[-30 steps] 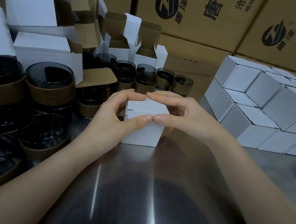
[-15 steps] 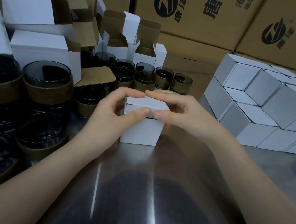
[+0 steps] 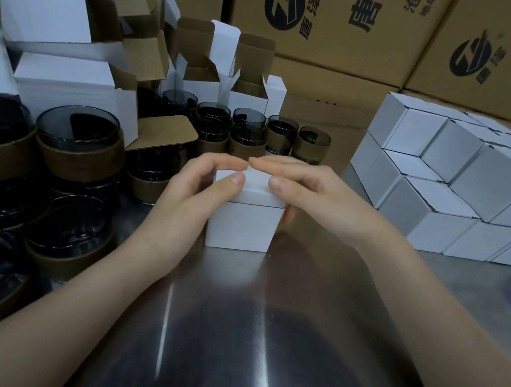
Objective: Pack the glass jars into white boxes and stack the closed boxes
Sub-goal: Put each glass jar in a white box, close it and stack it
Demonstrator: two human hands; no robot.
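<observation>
A small white box stands on the steel table in the middle. My left hand grips its left side with the thumb on the lid. My right hand holds the right side, fingers laid over the lid's far edge and thumb on top. The lid lies flat and closed. Dark glass jars with brown paper sleeves crowd the left and a row of smaller-looking jars stands behind the box. A stack of closed white boxes sits at the right.
Open white boxes with raised brown flaps stand behind the jars, more are piled at the upper left. Large brown printed cartons wall off the back.
Both thumbs have slid up from the box's front face onto the lid, and the lid now lies pressed flat. The box has stayed in place.
</observation>
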